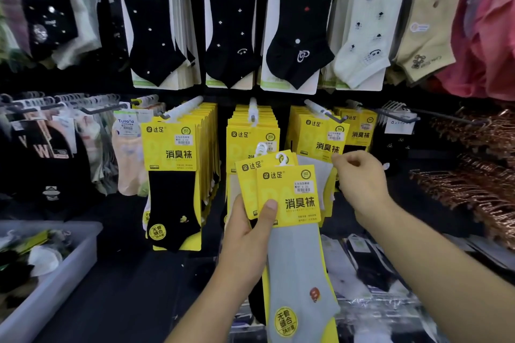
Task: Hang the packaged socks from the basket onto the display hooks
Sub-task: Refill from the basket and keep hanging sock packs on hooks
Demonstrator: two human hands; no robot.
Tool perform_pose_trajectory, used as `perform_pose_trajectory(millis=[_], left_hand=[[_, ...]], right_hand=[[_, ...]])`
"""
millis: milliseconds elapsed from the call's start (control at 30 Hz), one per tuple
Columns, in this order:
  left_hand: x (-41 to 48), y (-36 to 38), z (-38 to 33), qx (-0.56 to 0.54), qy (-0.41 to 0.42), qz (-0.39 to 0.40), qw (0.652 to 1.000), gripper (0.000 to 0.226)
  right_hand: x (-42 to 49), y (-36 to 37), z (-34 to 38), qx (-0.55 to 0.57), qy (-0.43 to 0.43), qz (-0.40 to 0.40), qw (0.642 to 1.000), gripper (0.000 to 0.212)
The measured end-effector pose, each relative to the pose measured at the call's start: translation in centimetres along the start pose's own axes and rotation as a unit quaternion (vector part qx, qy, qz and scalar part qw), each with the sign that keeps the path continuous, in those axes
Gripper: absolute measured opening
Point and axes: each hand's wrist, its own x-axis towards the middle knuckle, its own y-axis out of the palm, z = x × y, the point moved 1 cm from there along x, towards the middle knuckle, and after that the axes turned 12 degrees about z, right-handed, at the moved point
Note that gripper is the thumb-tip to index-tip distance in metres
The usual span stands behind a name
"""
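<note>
left hand [245, 225], nearest to the camera, grips a small fan of packaged socks [289, 195] by the yellow card, with the thumb pressed flat on the front one. a grey sock hangs down from this card, so the long axis of the packs is close to upright, only a little tilted. their white hanger loops [282, 159] point up and away, toward the wall.

right hand [359, 175] is higher and more to the right, with the fingers curled. its fingertips are just beside the edge of a grey pack [317, 170] that hangs behind, but i cannot tell if it pinches this pack or holds nothing.

straight beyond the loops, a little higher, is the centre hook [253, 111], already filled with the same yellow cards. the right hook [324, 113] is up and to the right, near the right hand. i judge the right hand is better placed to take one loop and lift it onto a hook tip, which points toward the person.

the basket [80, 248] stands low on the near left, well apart from both hands, with more socks inside. above hangs a row of black socks [231, 22], and copper hangers [473, 189] fill the right side.
</note>
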Motion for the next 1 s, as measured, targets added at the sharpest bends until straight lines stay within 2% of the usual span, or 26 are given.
perform_pose_trajectory(millis=[67, 133, 200, 267, 400, 467, 600, 700, 900, 1000], left_hand=[[-0.1, 0.1, 0.1, -0.001, 0.002, 0.002, 1.000, 0.043], [-0.1, 0.3, 0.2, 0.001, 0.006, 0.002, 1.000, 0.042], [-0.2, 0.4, 0.3, 0.003, 0.013, 0.002, 1.000, 0.043], [-0.4, 0.4, 0.3, 0.007, 0.019, 0.005, 1.000, 0.044], [-0.5, 0.5, 0.2, 0.023, 0.026, 0.005, 0.999, 0.048], [-0.6, 0.3, 0.1, 0.051, 0.032, -0.004, 0.998, 0.045], [-0.5, 0.0, 0.0, 0.085, 0.030, -0.008, 0.996, 0.041], [-0.5, -0.3, -0.2, 0.089, 0.027, -0.014, 0.996, 0.042], [-0.6, -0.3, -0.4, 0.090, 0.013, -0.013, 0.996, 0.035], [-0.7, -0.2, -0.5, 0.093, 0.012, -0.008, 0.996, 0.039]], right_hand=[[-2.1, 0.3, 0.0, 0.038, -0.008, 0.039, 0.998, 0.032], [-4.0, 0.9, 0.3, 0.067, -0.007, 0.133, 0.989, 0.042], [-5.3, 1.2, 0.4, 0.034, -0.032, 0.185, 0.982, 0.046], [-5.8, 1.2, 0.4, 0.016, -0.046, 0.184, 0.982, 0.042], [-5.9, 0.6, 0.3, 0.084, -0.018, 0.190, 0.978, 0.025], [-5.7, 0.0, 0.4, 0.126, -0.019, 0.174, 0.976, 0.019], [-4.2, -2.0, 1.8, 0.153, -0.068, 0.079, 0.983, 0.023], [-2.9, -3.1, 2.8, 0.173, -0.056, 0.024, 0.983, 0.025], [-1.1, -3.5, 2.7, 0.146, -0.033, 0.014, 0.989, 0.023], [-0.2, -3.4, 2.1, 0.124, -0.026, 0.012, 0.992, 0.030]])
